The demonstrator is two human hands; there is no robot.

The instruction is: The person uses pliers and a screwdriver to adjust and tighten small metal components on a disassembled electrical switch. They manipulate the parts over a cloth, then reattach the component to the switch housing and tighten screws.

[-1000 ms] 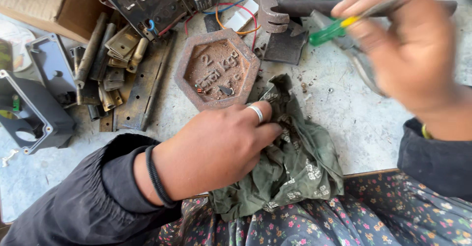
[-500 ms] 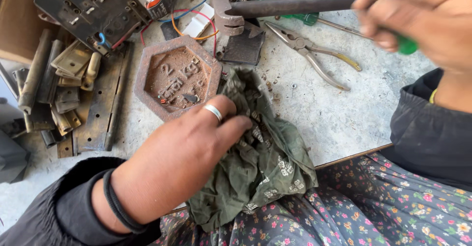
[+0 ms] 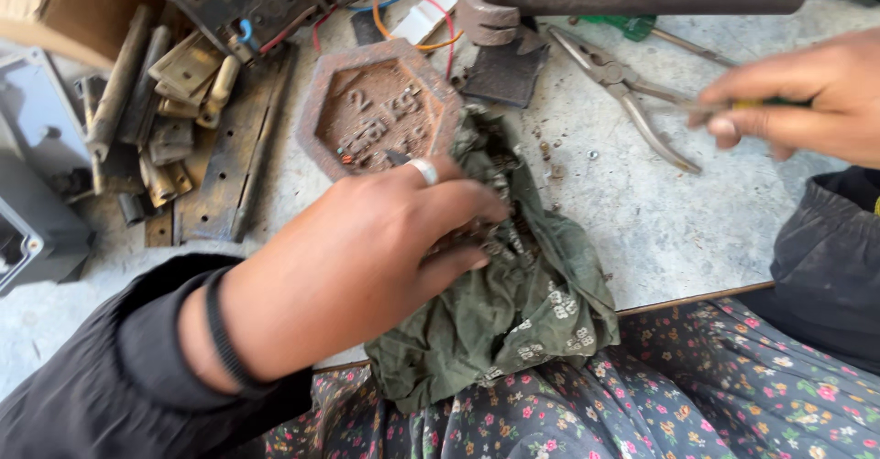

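Green cloth (image 3: 522, 317) bunched at the concrete slab's (image 3: 642, 221) near edge, draped onto a floral lap, just beside a rusty hexagonal weight (image 3: 371, 110). Left hand (image 3: 367, 257) curled down, gripping into the cloth folds. Right hand (image 3: 807, 101) well apart, pinched shut on a blurred green-handled screwdriver (image 3: 733, 108) above pliers (image 3: 623, 92).

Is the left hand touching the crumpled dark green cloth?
Touching. The head view shows the left hand pressing down on the crumpled dark green cloth, fingers sunk into its folds.
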